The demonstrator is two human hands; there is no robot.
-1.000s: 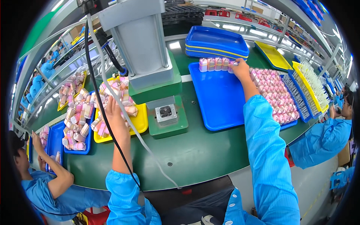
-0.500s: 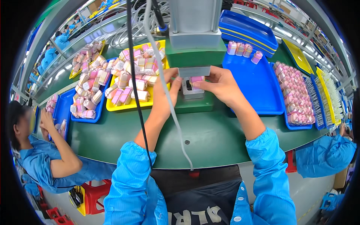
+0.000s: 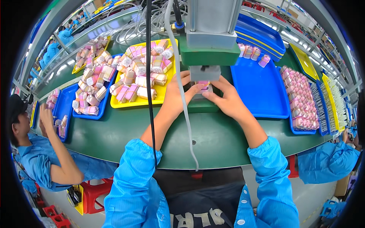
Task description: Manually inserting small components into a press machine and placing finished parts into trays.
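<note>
A small pink-and-white wrapped block sits in the metal holder of a bench press, right below its grey press head. From the left, my left hand reaches in, its thumb against the block's near side and its fingers curled beside the press head. My right hand comes from the other side, thumb at the holder's front and fingers bent around the block's right side. Both hands close in on the block, and my fingers partly hide it and the holder.
To the left, a yellow tray and a blue tray carry heaps of similar wrapped blocks. On the right, a blue tray holds several blocks at its far end. A black cable and a grey cable hang in front. A co-worker sits at left.
My left thumb has come onto the block, and my right thumb has dropped to the holder's front. The whole view has shifted slightly, with the press now farther right in the picture.
</note>
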